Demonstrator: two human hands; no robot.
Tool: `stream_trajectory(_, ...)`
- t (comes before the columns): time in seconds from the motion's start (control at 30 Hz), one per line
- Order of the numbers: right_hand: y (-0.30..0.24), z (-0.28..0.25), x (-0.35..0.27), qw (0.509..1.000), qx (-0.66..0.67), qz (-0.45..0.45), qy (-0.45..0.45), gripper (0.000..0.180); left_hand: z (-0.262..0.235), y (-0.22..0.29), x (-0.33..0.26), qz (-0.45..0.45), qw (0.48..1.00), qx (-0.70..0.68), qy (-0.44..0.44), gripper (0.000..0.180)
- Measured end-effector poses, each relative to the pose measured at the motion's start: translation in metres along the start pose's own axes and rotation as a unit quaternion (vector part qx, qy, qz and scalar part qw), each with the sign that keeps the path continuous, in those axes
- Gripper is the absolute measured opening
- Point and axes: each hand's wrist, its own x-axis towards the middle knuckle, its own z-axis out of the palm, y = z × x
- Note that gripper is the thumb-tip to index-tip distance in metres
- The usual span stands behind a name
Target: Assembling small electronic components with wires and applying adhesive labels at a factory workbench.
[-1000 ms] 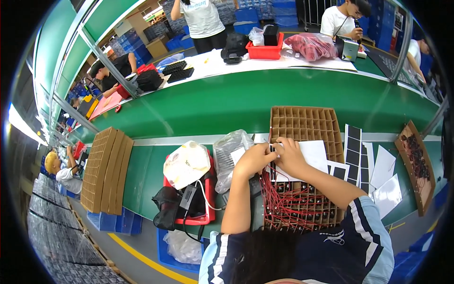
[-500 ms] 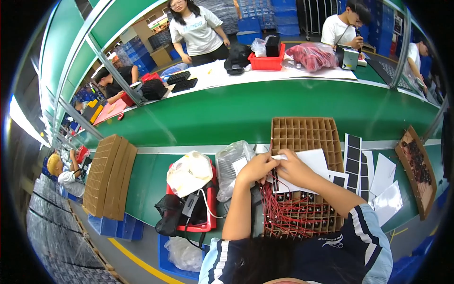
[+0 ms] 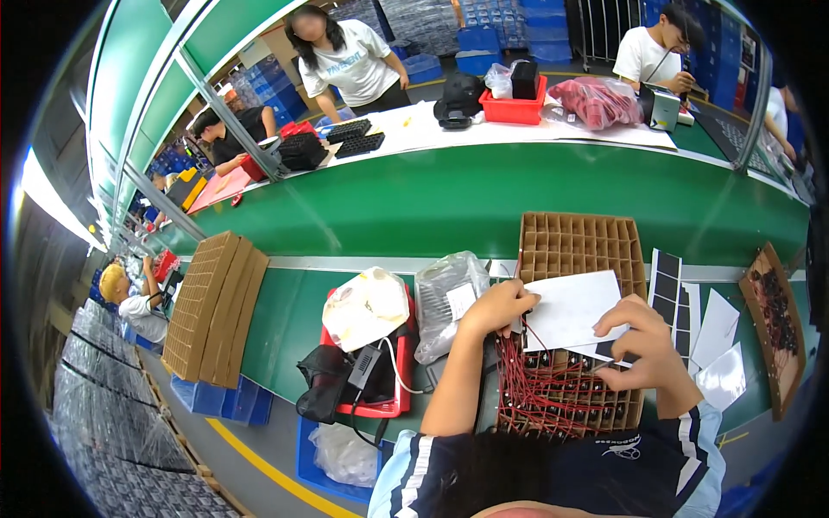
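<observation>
Both hands pinch a white sheet over the cardboard divider tray [image 3: 580,246]: left hand [image 3: 496,308] at the white sheet's [image 3: 570,309] left edge; right hand [image 3: 641,344] curled at its lower right corner; green bench [image 3: 285,311] lies open to the left

Bright and evenly lit from overhead, with soft, faint shadows under the hands and along the counter's [image 3: 285,319] near edge. Strongest glare at far left, from a blown-out white strip [image 3: 43,203]. Mild sheen on the clear plastic bag [image 3: 445,298]. Heavy fisheye bending of straight edges toward the rim, ringed by black corners. Sharp at centre, softer toward the rim.
</observation>
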Motion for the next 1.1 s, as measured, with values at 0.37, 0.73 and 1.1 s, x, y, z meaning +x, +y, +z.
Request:
stream_trajectory(0.37, 0.009, 0.017, 0.010, 0.918, 0.364, 0.127, 0.094, 0.030, -0.027, 0.009, -0.030, 0.185, 0.923, -0.329, -0.073, 0.021)
stream_trajectory(0.73, 0.022, 0.018, 0.003, 0.898, 0.421, 0.060, 0.115, 0.020, -0.017, 0.032, -0.046, 0.214, 0.868, -0.447, 0.011, 0.030)
stream_trajectory(1.1, 0.023, 0.026, 0.008, 0.898, 0.408, 0.064, 0.151, 0.025, -0.018, 0.026, -0.045, 0.258, 0.864, -0.431, -0.033, 0.031)
